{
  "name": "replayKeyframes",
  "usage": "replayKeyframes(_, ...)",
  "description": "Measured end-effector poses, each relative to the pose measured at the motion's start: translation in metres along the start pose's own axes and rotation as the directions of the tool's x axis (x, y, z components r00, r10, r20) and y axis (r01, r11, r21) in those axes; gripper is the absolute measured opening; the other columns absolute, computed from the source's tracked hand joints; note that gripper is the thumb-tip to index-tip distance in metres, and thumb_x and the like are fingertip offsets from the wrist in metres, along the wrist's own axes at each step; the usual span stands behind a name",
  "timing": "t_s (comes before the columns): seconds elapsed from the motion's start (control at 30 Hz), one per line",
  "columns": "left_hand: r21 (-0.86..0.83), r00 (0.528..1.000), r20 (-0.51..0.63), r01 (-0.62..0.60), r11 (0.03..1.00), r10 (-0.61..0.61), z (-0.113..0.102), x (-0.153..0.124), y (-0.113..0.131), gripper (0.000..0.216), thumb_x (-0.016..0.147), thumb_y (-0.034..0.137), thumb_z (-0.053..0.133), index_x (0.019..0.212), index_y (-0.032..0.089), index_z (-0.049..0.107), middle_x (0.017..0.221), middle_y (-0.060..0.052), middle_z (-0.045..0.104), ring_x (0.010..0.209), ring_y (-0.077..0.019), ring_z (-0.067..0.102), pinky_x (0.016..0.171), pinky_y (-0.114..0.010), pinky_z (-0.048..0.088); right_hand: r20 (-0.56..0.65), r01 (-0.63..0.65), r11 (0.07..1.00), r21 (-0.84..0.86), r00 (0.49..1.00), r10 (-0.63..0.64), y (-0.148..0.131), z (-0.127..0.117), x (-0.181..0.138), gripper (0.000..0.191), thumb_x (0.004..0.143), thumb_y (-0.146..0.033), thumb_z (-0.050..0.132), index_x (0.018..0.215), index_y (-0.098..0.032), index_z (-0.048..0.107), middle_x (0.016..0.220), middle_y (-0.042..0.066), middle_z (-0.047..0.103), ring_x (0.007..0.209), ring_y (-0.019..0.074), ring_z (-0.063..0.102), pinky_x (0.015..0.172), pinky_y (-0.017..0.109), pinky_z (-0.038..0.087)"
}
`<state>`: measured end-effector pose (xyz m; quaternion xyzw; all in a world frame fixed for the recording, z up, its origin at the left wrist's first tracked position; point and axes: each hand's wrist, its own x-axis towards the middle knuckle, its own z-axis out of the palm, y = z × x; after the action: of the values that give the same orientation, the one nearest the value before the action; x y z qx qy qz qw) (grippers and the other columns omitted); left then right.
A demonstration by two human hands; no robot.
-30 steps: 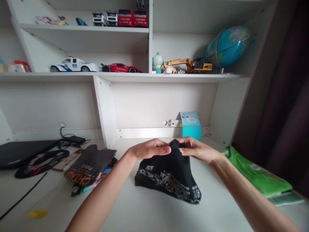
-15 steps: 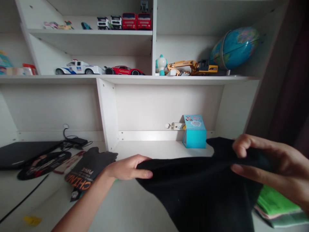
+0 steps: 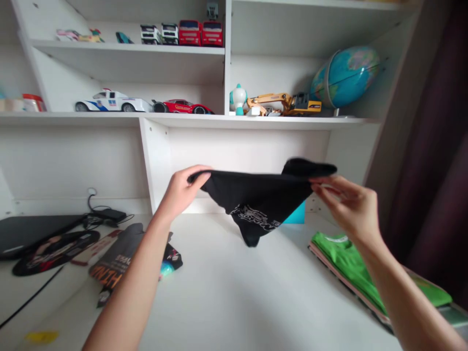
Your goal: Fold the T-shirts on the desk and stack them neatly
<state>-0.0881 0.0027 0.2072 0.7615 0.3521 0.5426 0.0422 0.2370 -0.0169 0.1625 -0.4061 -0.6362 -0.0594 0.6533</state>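
A black garment [image 3: 256,197] with a white print hangs in the air above the white desk [image 3: 234,297], stretched between both hands. My left hand [image 3: 181,192] pinches its left corner, fingers closed on the cloth. My right hand [image 3: 347,204] grips the right corner, where the fabric bunches up over the fingers. The garment's lower point dangles a little above the desk surface.
A stack of folded clothes with a green shirt [image 3: 351,263] on top lies at the right. A dark grey folded shirt [image 3: 120,256] and a laptop [image 3: 32,231] with cables lie at the left. A turquoise box [image 3: 294,214] stands behind the garment. Toy cars and a globe [image 3: 343,75] sit on shelves.
The black garment lay folded on the desk a second ago. Both hands have lifted it and pulled it apart, raising it off the desk.
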Motion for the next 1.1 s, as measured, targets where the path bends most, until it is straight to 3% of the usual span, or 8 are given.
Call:
replayKeyframes(0.07,0.007,0.934,0.347,0.085,0.996,-0.082,-0.014,-0.029,0.007,0.026,0.082,0.035,0.052,0.096,0.02,0.067,0.095,-0.002,0.068,0.087,-0.0171,0.061,0.076,-0.022,0.046,0.286,-0.093,0.995,-0.047,0.953,0.103,0.006,-0.023,-0.035,0.018,0.075,-0.037,0.061,0.082,-0.022,0.066,0.085,0.003,0.067,0.081,0.0219,0.062,0.078,0.035,0.049)
replayKeyframes(0.2,0.074,0.275,0.953,0.194,0.978,-0.127,-0.009,-0.078,-0.002,0.04,0.072,0.038,0.065,0.11,0.027,0.063,0.097,-0.001,0.069,0.085,-0.0168,0.064,0.076,-0.022,0.046,0.893,-0.261,0.944,-0.201,0.347,0.286,0.032,-0.051,-0.101,0.019,0.079,-0.041,0.057,0.09,-0.027,0.065,0.096,0.004,0.066,0.092,0.0238,0.06,0.083,0.036,0.047)
replayKeyframes(0.27,0.12,0.153,0.976,0.216,0.969,-0.156,0.015,-0.089,-0.018,0.048,0.072,0.041,0.064,0.117,0.026,0.058,0.102,-0.003,0.068,0.089,-0.0177,0.063,0.078,-0.023,0.045,0.912,-0.288,0.921,-0.263,0.238,0.335,0.045,-0.045,-0.122,0.024,0.083,-0.045,0.049,0.088,-0.026,0.062,0.091,0.004,0.066,0.087,0.0215,0.061,0.079,0.033,0.047)
replayKeyframes(0.4,0.208,0.459,0.855,0.123,0.97,-0.241,0.098,-0.108,-0.066,0.04,0.083,0.037,0.047,0.114,0.015,0.06,0.113,-0.011,0.062,0.102,-0.0217,0.058,0.09,-0.029,0.041,0.771,-0.183,0.898,-0.401,0.462,0.439,0.063,0.01,-0.146,0.027,0.088,-0.043,0.039,0.089,-0.021,0.055,0.09,0.004,0.064,0.084,0.0176,0.06,0.076,0.027,0.044)
replayKeyframes(0.5,0.309,0.67,0.683,0.098,0.946,-0.292,0.158,-0.132,-0.101,0.042,0.088,0.03,0.037,0.119,0.009,0.055,0.122,-0.015,0.055,0.11,-0.0214,0.053,0.097,-0.03,0.036,0.671,-0.12,0.826,-0.551,0.526,0.524,0.069,0.064,-0.162,0.026,0.086,-0.038,0.045,0.101,-0.019,0.053,0.098,0.009,0.062,0.087,0.0207,0.06,0.075,0.028,0.043)
replayKeyframes(0.63,0.398,0.714,0.637,0.021,0.917,-0.292,0.187,-0.158,-0.128,0.045,0.09,0.034,0.031,0.13,0.017,0.045,0.138,-0.011,0.04,0.128,-0.0238,0.035,0.106,-0.038,0.026,0.64,-0.092,0.783,-0.615,0.522,0.564,0.085,0.101,-0.166,0.032,0.081,-0.018,0.046,0.113,-0.018,0.051,0.101,0.011,0.061,0.088,0.0231,0.061,0.072,0.029,0.041)
replayKeyframes(0.93,0.739,0.694,0.311,0.253,0.624,-0.65,0.15,-0.163,-0.161,0.066,0.084,0.063,0.02,0.133,0.025,0.042,0.133,-0.02,0.044,0.129,-0.043,0.025,0.097,-0.061,0.02,0.663,-0.093,0.736,-0.67,0.37,0.65,0.164,0.062,-0.124,0.01,0.074,-0.011,0.053,0.071,-0.016,0.061,0.073,0.002,0.063,0.066,0.0134,0.059,0.065,0.025,0.043)
replayKeyframes(1.1,0.72,0.695,0.338,0.243,0.65,-0.634,0.152,-0.167,-0.164,0.072,0.081,0.067,0.016,0.134,0.025,0.039,0.132,-0.019,0.046,0.132,-0.0402,0.018,0.099,-0.063,0.01,0.566,-0.118,0.676,-0.728,0.454,0.688,0.186,0.123,-0.11,0.028,0.089,-0.036,0.048,0.105,-0.015,0.055,0.104,0.005,0.059,0.09,0.0162,0.057,0.08,0.037,0.046)
